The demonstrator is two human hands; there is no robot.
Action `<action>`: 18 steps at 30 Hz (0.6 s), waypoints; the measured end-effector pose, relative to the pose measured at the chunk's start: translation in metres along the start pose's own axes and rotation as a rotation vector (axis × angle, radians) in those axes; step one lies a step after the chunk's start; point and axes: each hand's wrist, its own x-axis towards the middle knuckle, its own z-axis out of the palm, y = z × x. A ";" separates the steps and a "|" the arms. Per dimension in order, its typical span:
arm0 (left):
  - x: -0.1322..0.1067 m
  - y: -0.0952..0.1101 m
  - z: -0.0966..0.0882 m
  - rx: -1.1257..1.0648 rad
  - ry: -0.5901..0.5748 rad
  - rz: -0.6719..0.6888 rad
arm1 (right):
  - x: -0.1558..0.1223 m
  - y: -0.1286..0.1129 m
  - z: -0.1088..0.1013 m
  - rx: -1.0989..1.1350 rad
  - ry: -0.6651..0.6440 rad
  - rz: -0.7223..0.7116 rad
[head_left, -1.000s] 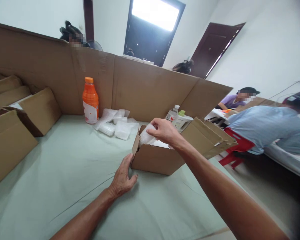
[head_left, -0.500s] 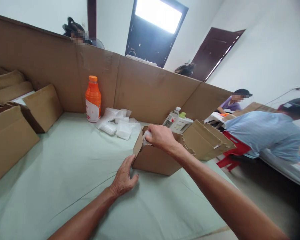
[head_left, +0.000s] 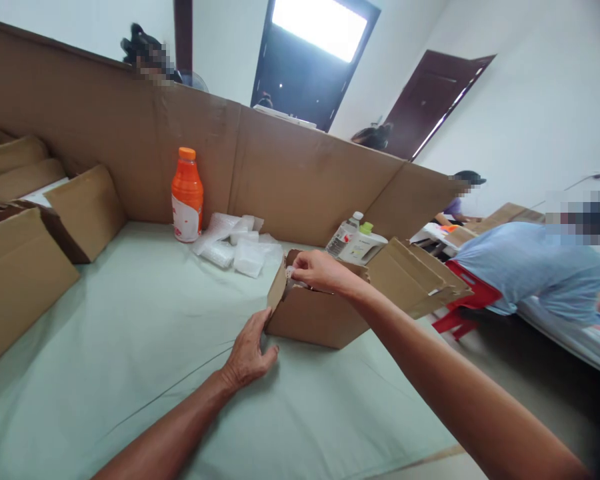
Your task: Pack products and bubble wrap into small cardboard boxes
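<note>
An open brown cardboard box (head_left: 316,319) stands on the pale green cloth (head_left: 145,347) in front of me. My right hand (head_left: 317,269) reaches into its top, fingers closed on a white bubble-wrapped item (head_left: 291,273) that sits mostly inside the box. My left hand (head_left: 250,350) rests against the box's near left corner, fingers curved on the cardboard and the cloth, holding nothing.
An orange bottle (head_left: 187,195) and several bubble-wrap packets (head_left: 235,248) lie by the cardboard partition (head_left: 290,180). Two small bottles (head_left: 355,241) and more boxes (head_left: 414,277) sit behind the open box. Folded boxes (head_left: 35,227) stand left. People sit at right.
My right hand has lowered the white wrapped item from above the box rim down into the box. My left hand has stayed at the box's corner.
</note>
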 end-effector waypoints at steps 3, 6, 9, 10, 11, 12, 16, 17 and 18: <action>0.000 0.000 0.000 0.001 -0.004 0.006 | -0.002 -0.008 0.001 -0.082 -0.014 -0.033; 0.000 0.000 0.000 0.000 -0.002 0.006 | 0.000 -0.007 0.004 -0.104 -0.080 -0.026; 0.000 -0.001 0.000 -0.003 -0.003 0.002 | 0.002 -0.002 0.007 -0.148 -0.113 -0.034; 0.000 -0.001 0.001 -0.004 -0.005 0.003 | 0.002 -0.002 0.007 -0.167 -0.123 -0.048; 0.000 -0.001 0.001 -0.005 -0.008 0.005 | 0.002 -0.001 0.007 -0.191 -0.129 -0.063; 0.000 -0.001 0.001 -0.007 -0.011 0.007 | 0.002 -0.002 0.007 -0.219 -0.133 -0.076; -0.001 -0.002 0.002 -0.010 -0.013 0.010 | 0.003 -0.005 0.005 -0.304 -0.155 -0.120; -0.001 -0.002 0.002 -0.009 -0.011 0.010 | 0.003 -0.006 0.005 -0.312 -0.173 -0.130; -0.002 -0.002 0.002 -0.008 -0.009 0.010 | 0.004 -0.006 0.005 -0.316 -0.191 -0.141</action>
